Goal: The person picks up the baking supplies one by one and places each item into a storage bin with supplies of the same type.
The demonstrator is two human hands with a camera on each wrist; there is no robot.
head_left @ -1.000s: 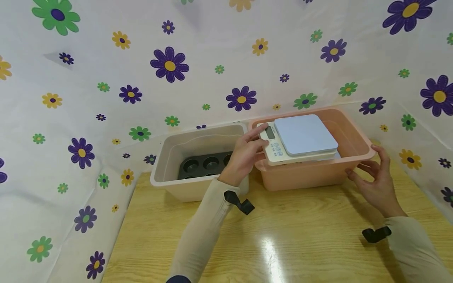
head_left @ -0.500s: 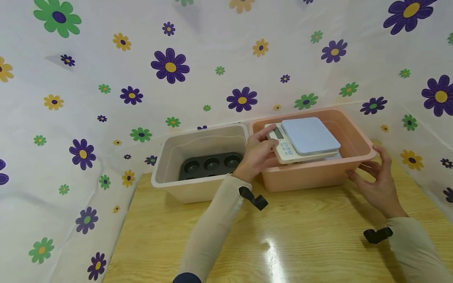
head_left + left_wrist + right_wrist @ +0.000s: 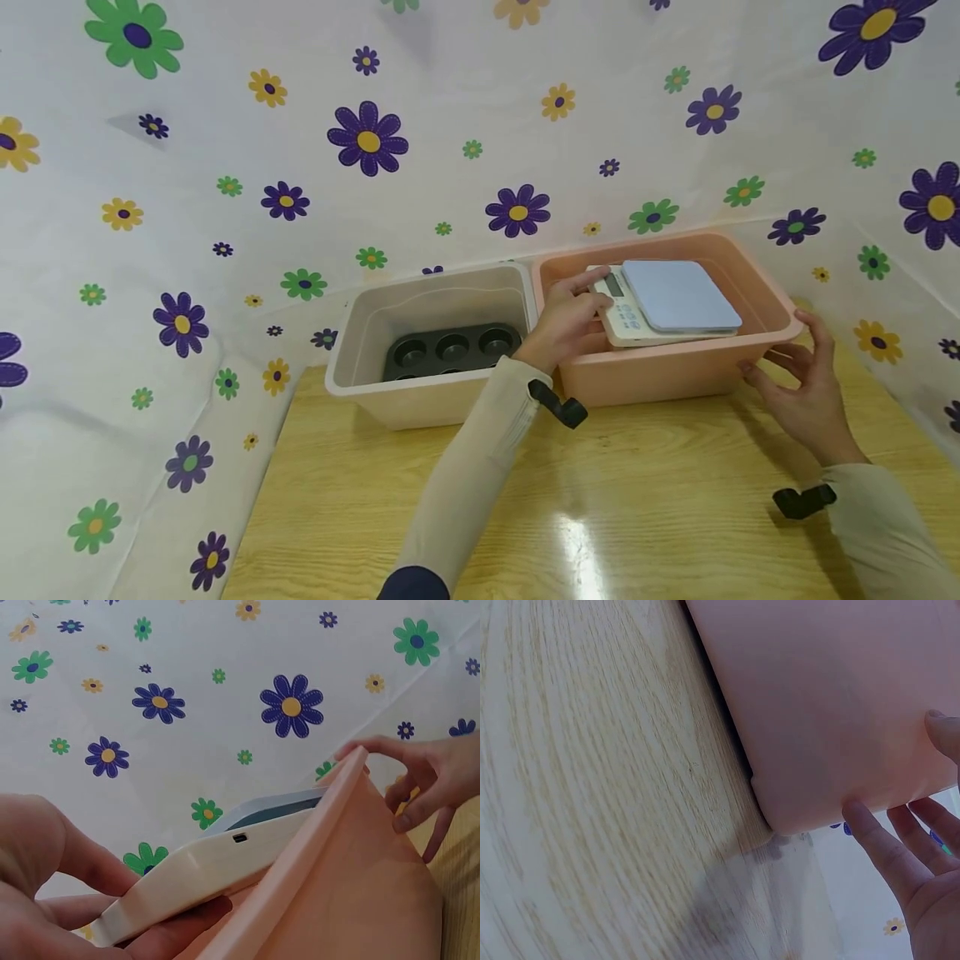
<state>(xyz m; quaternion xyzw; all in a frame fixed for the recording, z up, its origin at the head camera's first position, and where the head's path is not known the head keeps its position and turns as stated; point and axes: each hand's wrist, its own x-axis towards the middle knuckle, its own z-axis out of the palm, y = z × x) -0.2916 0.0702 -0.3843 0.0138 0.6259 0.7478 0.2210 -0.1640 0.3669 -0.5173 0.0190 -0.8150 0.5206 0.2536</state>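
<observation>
My left hand pinches the control-panel end of a white kitchen scale, thumb and fingers on either side of its edge. The scale sits within the mouth of a pink plastic bin, its near edge just inside the front rim. In the left wrist view a small port shows on the side of the scale, which is tilted. My right hand grips the bin's right front corner, with the thumb on the front wall and the fingers around the side. Whatever lies beneath the scale is mostly hidden.
A beige bin stands against the pink one on the left, holding a dark muffin pan. Both bins rest on a wooden table. Behind it hangs a white flower-print cloth.
My left hand has moved right and slightly down with the kitchen scale, bringing it from over the pink bin's rim to lower inside. My right hand stays at the corner.
</observation>
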